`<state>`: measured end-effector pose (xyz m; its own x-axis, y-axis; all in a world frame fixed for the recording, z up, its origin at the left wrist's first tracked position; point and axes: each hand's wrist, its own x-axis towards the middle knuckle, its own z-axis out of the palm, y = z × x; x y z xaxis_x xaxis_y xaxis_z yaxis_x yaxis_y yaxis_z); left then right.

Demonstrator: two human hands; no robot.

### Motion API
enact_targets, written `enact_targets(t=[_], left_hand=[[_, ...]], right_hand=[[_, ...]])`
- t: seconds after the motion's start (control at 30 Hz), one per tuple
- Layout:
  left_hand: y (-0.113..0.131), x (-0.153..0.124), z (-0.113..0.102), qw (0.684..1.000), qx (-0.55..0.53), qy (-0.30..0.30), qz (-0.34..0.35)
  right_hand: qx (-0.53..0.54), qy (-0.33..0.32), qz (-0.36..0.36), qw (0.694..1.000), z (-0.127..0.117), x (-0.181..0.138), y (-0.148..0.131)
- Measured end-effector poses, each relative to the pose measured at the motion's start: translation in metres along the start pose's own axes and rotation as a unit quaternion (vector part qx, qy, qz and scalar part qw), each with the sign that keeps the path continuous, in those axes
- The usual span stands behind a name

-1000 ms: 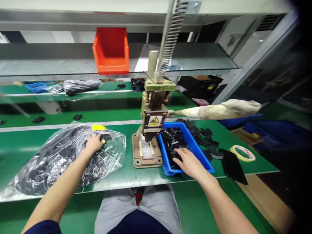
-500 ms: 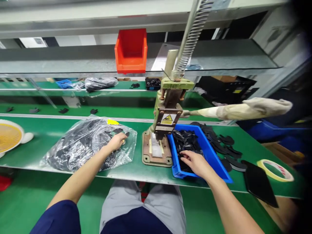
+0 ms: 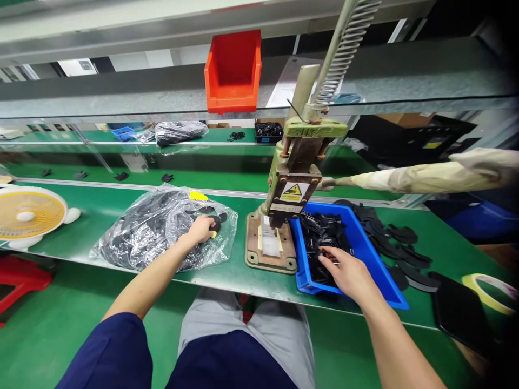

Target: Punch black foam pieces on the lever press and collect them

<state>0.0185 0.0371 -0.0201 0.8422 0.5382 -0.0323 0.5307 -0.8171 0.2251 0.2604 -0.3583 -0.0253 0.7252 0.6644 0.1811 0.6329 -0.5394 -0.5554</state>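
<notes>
My left hand [image 3: 201,229] reaches into the mouth of a clear plastic bag [image 3: 158,227] full of black flat parts, its fingers closed on one black part [image 3: 214,222]. My right hand [image 3: 344,270] is inside a blue tray [image 3: 381,270] of small black parts, fingers curled and pinching among them; what it grips I cannot make out. Between the two stands a hand press [image 3: 290,189] on a brown base plate [image 3: 253,254], with a cloth-wrapped lever [image 3: 425,175] reaching out to the right.
Loose black curved parts [image 3: 401,243] lie right of the tray, then a black pad [image 3: 458,313] and a tape roll [image 3: 492,292]. A small yellow fan [image 3: 26,216] stands at the left. A red bin [image 3: 233,70] sits on the shelf above. A conveyor belt [image 3: 203,178] runs behind.
The view has swung left, bringing the fan in. My left hand stays at the bag's mouth with a black part. My right hand's fingers have curled into a pinch in the tray.
</notes>
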Motion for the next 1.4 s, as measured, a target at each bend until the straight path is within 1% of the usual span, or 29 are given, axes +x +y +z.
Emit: enact_targets(t=[0.1, 0.17, 0.27, 0.3, 0.37, 0.47, 0.6, 0.7, 0.77, 0.87, 0.97, 1.07, 1.13, 1.27, 1.4], left_hand=[[0.003, -0.004, -0.001, 0.996, -0.075, 0.048, 0.019], [0.007, -0.008, -0.002, 0.984, -0.164, 0.073, 0.016], [0.017, -0.017, -0.003, 0.942, -0.328, 0.077, -0.005], [0.021, -0.020, -0.004, 0.926, -0.370, 0.079, -0.003], [0.031, -0.026, -0.007, 0.902, -0.421, 0.093, 0.004], [0.042, -0.033, -0.010, 0.879, -0.462, 0.115, -0.009], [0.055, -0.033, -0.009, 0.847, -0.522, 0.092, -0.034], [0.068, -0.022, -0.007, 0.823, -0.562, 0.080, -0.014], [0.079, -0.011, -0.006, 0.798, -0.600, 0.063, 0.010], [0.095, 0.007, -0.003, 0.760, -0.649, 0.032, 0.023], [0.102, 0.019, 0.008, 0.739, -0.674, 0.015, 0.007], [0.097, 0.024, 0.023, 0.719, -0.695, 0.001, -0.008], [0.090, 0.024, 0.031, 0.708, -0.707, -0.001, -0.007], [0.084, 0.023, 0.037, 0.691, -0.723, 0.015, -0.007], [0.089, 0.020, 0.036, 0.691, -0.723, -0.001, -0.009]], right_hand=[[0.013, 0.008, 0.005, 1.000, -0.001, -0.002, -0.001], [0.020, 0.013, 0.009, 1.000, -0.002, -0.003, -0.002], [0.028, 0.021, 0.014, 0.999, -0.005, -0.004, -0.005], [0.030, 0.024, 0.016, 0.999, -0.006, -0.004, -0.007], [0.037, 0.030, 0.021, 0.999, -0.007, -0.004, -0.009], [0.055, 0.044, 0.038, 0.997, -0.008, -0.004, -0.011], [0.092, 0.067, 0.070, 0.991, -0.008, -0.005, -0.014], [0.124, 0.092, 0.093, 0.984, -0.010, -0.007, -0.017], [0.148, 0.115, 0.103, 0.977, -0.012, -0.010, -0.024], [0.188, 0.128, 0.097, 0.969, -0.011, -0.023, -0.045], [0.222, 0.102, 0.076, 0.967, 0.001, -0.042, -0.078], [0.246, 0.068, 0.073, 0.964, 0.022, -0.056, -0.111], [0.262, 0.057, 0.087, 0.960, 0.038, -0.059, -0.125], [0.295, 0.041, 0.124, 0.947, 0.061, -0.052, -0.133], [0.322, 0.015, 0.149, 0.935, 0.067, -0.047, -0.133]])
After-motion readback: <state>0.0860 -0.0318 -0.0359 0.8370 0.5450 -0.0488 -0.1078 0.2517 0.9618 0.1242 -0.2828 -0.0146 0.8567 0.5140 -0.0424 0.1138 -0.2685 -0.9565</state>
